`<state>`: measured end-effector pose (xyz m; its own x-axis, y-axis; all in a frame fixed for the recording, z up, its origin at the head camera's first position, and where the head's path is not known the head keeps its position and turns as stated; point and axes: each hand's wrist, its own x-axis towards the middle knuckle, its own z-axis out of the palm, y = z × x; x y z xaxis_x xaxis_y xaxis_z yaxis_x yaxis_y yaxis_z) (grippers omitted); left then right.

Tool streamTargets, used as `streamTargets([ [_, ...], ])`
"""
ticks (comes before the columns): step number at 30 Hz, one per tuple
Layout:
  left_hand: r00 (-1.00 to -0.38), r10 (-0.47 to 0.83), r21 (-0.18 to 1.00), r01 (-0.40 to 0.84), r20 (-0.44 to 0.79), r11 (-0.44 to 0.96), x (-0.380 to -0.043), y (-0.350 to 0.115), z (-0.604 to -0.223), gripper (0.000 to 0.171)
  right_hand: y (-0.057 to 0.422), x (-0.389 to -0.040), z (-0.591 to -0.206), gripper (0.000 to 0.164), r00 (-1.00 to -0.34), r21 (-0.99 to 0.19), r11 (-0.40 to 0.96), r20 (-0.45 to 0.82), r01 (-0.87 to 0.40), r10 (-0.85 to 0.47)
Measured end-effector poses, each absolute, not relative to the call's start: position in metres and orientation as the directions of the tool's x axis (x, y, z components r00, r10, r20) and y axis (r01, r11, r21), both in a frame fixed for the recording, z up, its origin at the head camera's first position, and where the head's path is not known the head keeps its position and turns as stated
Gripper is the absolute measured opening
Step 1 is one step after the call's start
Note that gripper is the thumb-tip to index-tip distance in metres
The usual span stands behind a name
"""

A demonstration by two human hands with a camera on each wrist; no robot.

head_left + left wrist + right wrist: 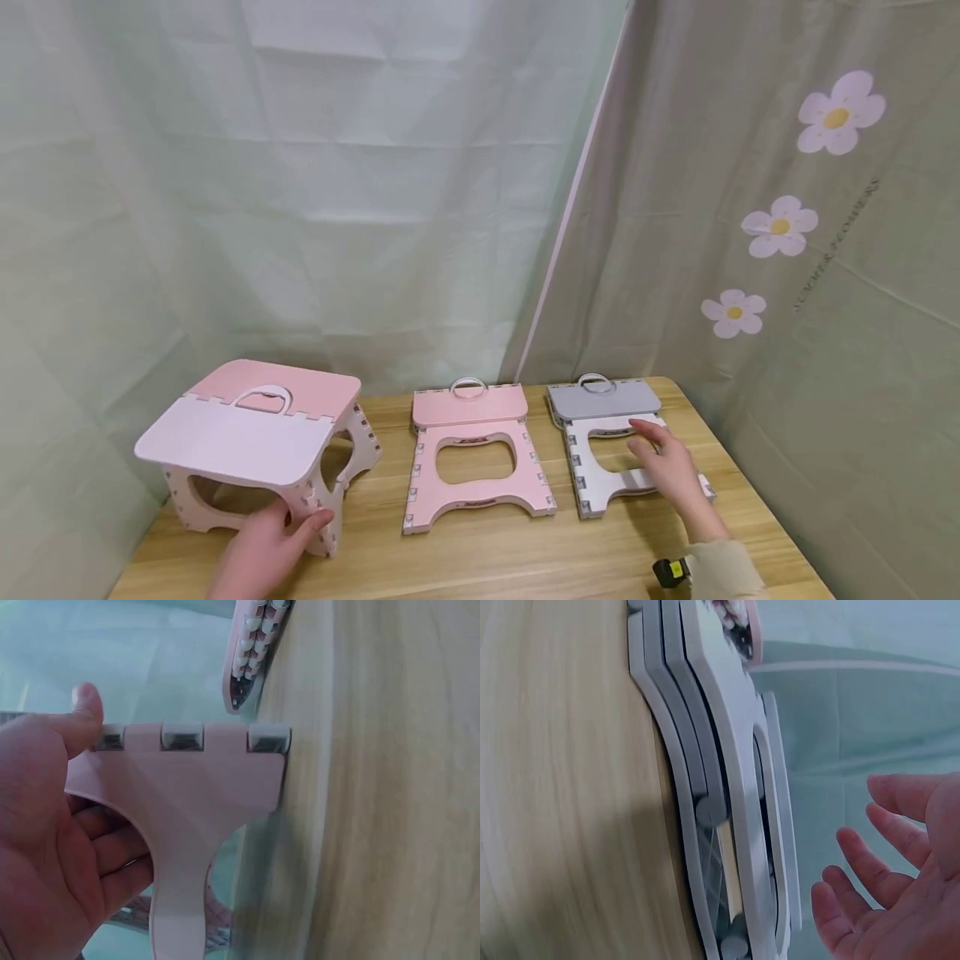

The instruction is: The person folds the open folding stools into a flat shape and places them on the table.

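At the left, a pink-and-white folding step stool (232, 433) is unfolded, its top facing up and its white loop handle raised. My left hand (261, 546) grips the near leg panel (187, 780) at its hinged edge, fingers passing through the cut-out and thumb outside. Flat on the table at the right lies a folded grey-and-white stool (606, 402). Over its right side hovers my right hand (672, 468), fingers loosely bent and holding nothing. In the right wrist view that hand (892, 877) is apart from the folded panels (735, 742).
Between the two lies a folded pink stool (470, 408), flat on the wooden table (480, 567). Pale green curtains (375, 208) hang behind and along the sides, with printed flowers at the right. My right wrist wears a black strap piece (670, 572).
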<state>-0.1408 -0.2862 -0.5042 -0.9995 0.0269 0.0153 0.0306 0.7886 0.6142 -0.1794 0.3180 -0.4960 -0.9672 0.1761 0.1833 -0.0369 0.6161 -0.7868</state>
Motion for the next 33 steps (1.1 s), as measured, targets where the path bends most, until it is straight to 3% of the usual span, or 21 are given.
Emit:
streamTargets([
  [4, -0.998, 0.064, 0.626, 0.063, 0.02, 0.777, -0.139, -0.282, -0.499, 0.066, 0.311, -0.182, -0.497, 0.041, -0.969, -0.803, 0.594, 0.178, -0.043, 0.171],
  [16, -0.998, 0.013, 0.615, 0.045, 0.056, 0.787, -0.141, -0.258, -0.495, 0.051, 0.281, -0.191, -0.5, 0.04, -0.975, -0.813, 0.576, 0.186, -0.086, 0.118],
  [21, -0.999, -0.02, 0.594, 0.013, 0.048, 0.804, -0.146, -0.245, -0.494, 0.053, 0.265, -0.193, -0.5, 0.039, -0.973, -0.816, 0.566, 0.211, -0.122, 0.094],
  [25, -0.998, -0.033, 0.604, 0.003, 0.048, 0.797, -0.149, -0.234, -0.493, 0.055, 0.246, -0.194, -0.498, 0.037, -0.973, -0.824, 0.548, 0.219, -0.141, 0.079],
  [33, -0.997, -0.006, 0.62, 0.043, 0.077, 0.784, -0.149, -0.234, -0.492, 0.042, 0.196, -0.198, -0.5, 0.033, -0.972, -0.854, 0.478, 0.236, -0.207, 0.001],
])
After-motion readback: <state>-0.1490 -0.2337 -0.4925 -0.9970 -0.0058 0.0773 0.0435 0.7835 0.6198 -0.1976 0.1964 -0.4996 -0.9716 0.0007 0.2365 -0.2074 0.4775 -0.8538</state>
